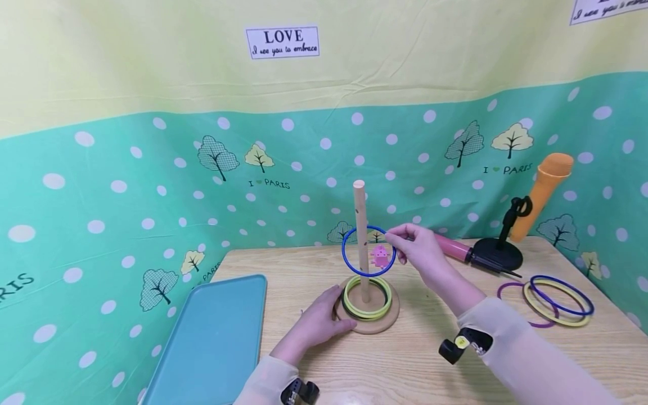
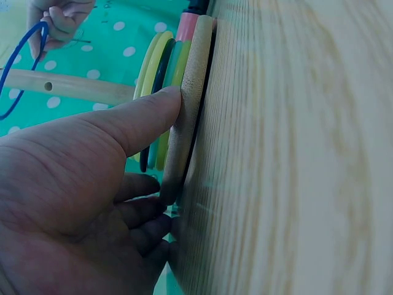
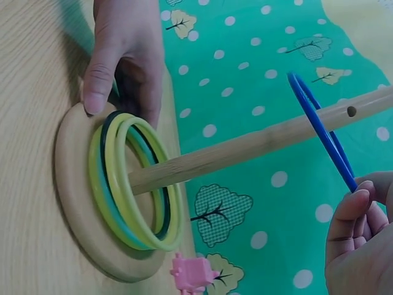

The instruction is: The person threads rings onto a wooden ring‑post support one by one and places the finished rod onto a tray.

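A wooden ring-toss stand has a round base (image 1: 373, 328) and an upright peg (image 1: 360, 211). Several yellow-green, teal and black rings (image 3: 121, 175) lie stacked around the peg's foot. My left hand (image 1: 316, 322) grips the left edge of the base, thumb on its rim and fingers curled at the side. Between thumb and fingertips, my right hand (image 1: 421, 252) pinches a blue ring (image 1: 343, 253) by its right side. That ring encircles the peg partway up, apart from the stack, as the right wrist view shows.
A blue-green tray (image 1: 212, 332) lies at left. Purple, yellow and blue rings (image 1: 589, 304) overlap at right. Behind are a pink pump (image 1: 453, 247), an orange toy microphone (image 1: 541, 188) on a black stand (image 1: 498, 256), and a small pink toy (image 1: 380, 257) near the peg.
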Tool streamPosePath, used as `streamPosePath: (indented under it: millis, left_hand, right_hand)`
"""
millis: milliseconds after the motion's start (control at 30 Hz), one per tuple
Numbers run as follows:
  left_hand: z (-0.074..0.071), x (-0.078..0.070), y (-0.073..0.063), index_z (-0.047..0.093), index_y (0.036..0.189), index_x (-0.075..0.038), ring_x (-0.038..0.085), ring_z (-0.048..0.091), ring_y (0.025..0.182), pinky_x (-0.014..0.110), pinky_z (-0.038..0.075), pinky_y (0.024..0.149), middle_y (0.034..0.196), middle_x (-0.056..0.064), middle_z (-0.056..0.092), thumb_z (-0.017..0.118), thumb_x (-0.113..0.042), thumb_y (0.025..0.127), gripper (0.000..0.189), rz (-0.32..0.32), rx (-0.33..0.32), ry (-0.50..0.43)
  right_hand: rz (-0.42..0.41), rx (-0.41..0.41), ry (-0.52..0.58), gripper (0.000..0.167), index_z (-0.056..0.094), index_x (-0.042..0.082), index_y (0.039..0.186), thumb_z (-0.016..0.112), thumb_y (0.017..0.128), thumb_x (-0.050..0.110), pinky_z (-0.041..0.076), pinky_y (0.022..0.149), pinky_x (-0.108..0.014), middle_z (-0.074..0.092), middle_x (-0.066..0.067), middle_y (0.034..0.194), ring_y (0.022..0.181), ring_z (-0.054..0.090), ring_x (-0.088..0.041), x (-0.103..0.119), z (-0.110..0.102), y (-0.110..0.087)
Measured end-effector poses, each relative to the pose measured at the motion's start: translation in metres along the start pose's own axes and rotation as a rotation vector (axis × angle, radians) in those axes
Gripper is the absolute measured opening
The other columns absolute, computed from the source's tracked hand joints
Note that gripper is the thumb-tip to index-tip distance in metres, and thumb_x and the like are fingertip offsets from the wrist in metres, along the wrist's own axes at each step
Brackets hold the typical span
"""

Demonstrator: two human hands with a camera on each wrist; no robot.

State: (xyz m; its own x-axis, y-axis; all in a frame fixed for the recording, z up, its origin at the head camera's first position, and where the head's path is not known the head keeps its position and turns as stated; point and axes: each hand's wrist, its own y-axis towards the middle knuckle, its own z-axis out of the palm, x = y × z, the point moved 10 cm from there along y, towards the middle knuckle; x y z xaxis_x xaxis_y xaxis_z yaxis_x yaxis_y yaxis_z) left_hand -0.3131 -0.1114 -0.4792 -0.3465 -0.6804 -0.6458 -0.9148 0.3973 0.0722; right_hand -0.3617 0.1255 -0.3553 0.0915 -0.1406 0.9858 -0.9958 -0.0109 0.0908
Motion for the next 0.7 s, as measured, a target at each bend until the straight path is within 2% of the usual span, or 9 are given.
streamPosePath:
  millis: [267, 500, 700]
  left_hand:
    - [0.000, -0.001, 0.000, 0.041, 0.167, 0.004, 0.047, 0.039, 0.157, 0.061, 0.033, 0.129, 0.170, 0.031, 0.040, 0.089, -0.036, 0.096, 0.095, 0.004, 0.001, -0.002]
    - [-0.002, -0.002, -0.002, 0.041, 0.167, 0.005, 0.048, 0.040, 0.157, 0.062, 0.034, 0.129, 0.170, 0.031, 0.040, 0.089, -0.035, 0.095, 0.095, 0.001, -0.005, -0.004]
    - [-0.002, -0.002, -0.001, 0.041, 0.167, 0.003, 0.047, 0.040, 0.157, 0.061, 0.034, 0.129, 0.170, 0.030, 0.040, 0.089, -0.035, 0.096, 0.094, 0.001, -0.005, -0.006]
  right_hand:
    - [0.015, 0.004, -0.003, 0.029, 0.072, -0.004, 0.127, 0.075, 0.108, 0.018, 0.054, 0.059, -0.023, 0.071, -0.007, 0.105, 0.071, 0.059, -0.011, -0.012, 0.003, -0.002]
    - [0.018, 0.000, -0.036, 0.026, 0.074, -0.003, 0.123, 0.076, 0.107, 0.018, 0.053, 0.057, -0.023, 0.067, -0.004, 0.091, 0.069, 0.058, -0.013, -0.025, 0.006, -0.002]
    - [0.037, 0.000, -0.049, 0.028, 0.075, -0.003, 0.126, 0.076, 0.107, 0.017, 0.052, 0.056, -0.023, 0.068, -0.003, 0.089, 0.067, 0.058, -0.012, -0.036, 0.008, -0.003]
